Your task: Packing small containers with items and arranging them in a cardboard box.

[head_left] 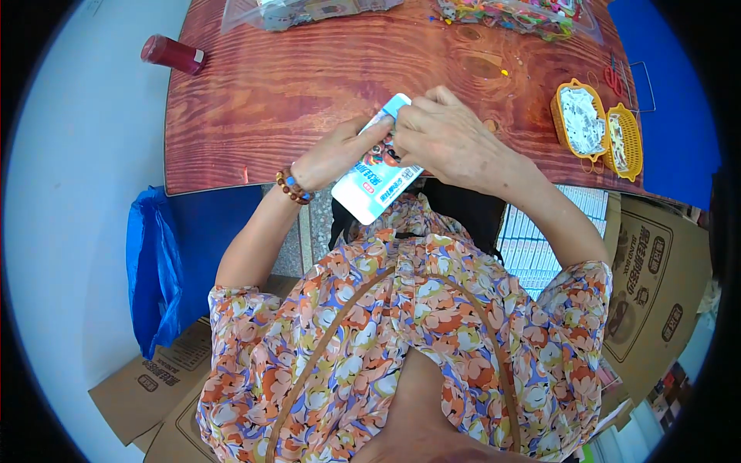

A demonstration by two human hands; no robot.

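A flat white and light-blue printed carton box (pixel 377 187) is held at a slant above the table's near edge. My left hand (pixel 337 152), with a beaded bracelet on its wrist, grips the box along its left side, thumb across the front. My right hand (pixel 450 144) is closed at the box's upper right side, its fingers curled in against the front. Those curled fingers hide part of the box, and I cannot make out whether anything small is pinched between them.
The wood-grain table (pixel 309 73) bears a dark red bottle (pixel 171 55), clear bags of small items (pixel 517 15), yellow baskets (pixel 567 139) with small white packets, and red-handled scissors (pixel 612 79). Below are a blue bag (pixel 154 270), cardboard boxes (pixel 656 270) and stacked small boxes (pixel 540 239).
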